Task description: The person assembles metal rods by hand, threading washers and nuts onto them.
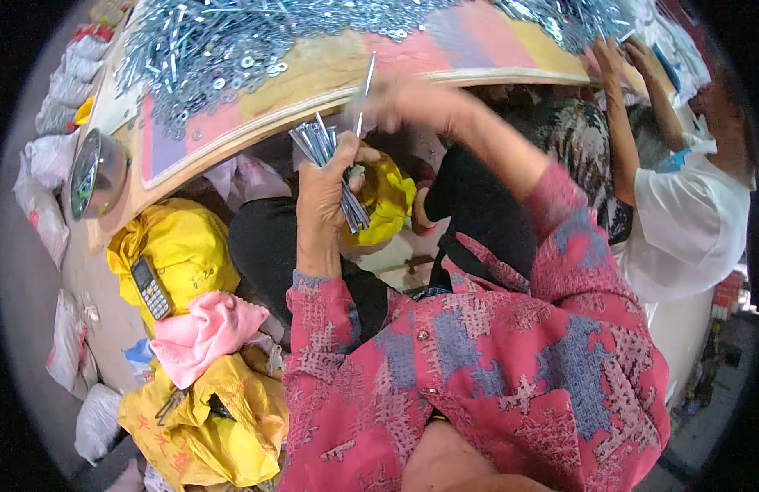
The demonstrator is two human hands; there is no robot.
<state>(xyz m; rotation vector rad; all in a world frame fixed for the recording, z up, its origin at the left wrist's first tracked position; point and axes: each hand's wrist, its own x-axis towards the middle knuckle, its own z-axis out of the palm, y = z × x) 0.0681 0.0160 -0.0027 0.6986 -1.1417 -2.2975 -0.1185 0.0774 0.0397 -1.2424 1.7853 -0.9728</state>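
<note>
My left hand (322, 197) is closed around a bundle of long thin silver metal rods (314, 143), which stick out above and below the fist. One longer-standing rod (368, 86) rises steeply just above the left thumb, beside my right hand (400, 102). That right hand is smeared by motion, so its fingers and any grip on the rod cannot be made out. Beyond both hands, a heap of similar silver rods (314, 18) and loose round washers (219, 84) covers the far part of the table (314, 86).
A person in white works at the right, hands (621, 59) over the pile. A clear bowl (100, 172) stands at the table's left end. Below lie yellow bags (182, 246), a cordless phone (150, 289) and a pink cloth (205, 332). White sacks (47, 201) line the left.
</note>
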